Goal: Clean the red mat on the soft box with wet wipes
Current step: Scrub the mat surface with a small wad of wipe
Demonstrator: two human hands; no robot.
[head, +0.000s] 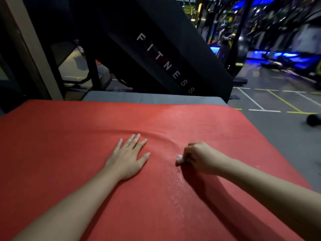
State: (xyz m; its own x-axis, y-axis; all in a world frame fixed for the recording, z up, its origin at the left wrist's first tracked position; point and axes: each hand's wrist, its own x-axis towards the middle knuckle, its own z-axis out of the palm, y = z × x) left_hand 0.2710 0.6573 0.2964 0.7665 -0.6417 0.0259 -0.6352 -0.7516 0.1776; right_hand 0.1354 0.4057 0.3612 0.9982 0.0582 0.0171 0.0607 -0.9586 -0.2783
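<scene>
We note the left hand (127,158) lying flat, fingers spread, on the red mat (69,136), likely to pin it so it does not slide or bunch; a ridge runs just beyond the fingertips. The right hand (199,158), curled into a fist, grips a balled wet wipe (179,158) against the mat near centre. The mat lies over the grey soft box (147,97); a wet sheen trails toward the near edge.

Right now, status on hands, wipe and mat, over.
Left hand flat on red mat. Right hand grips balled wet wipe against mat. Wet streak below wipe; crease in mat ahead.
</scene>
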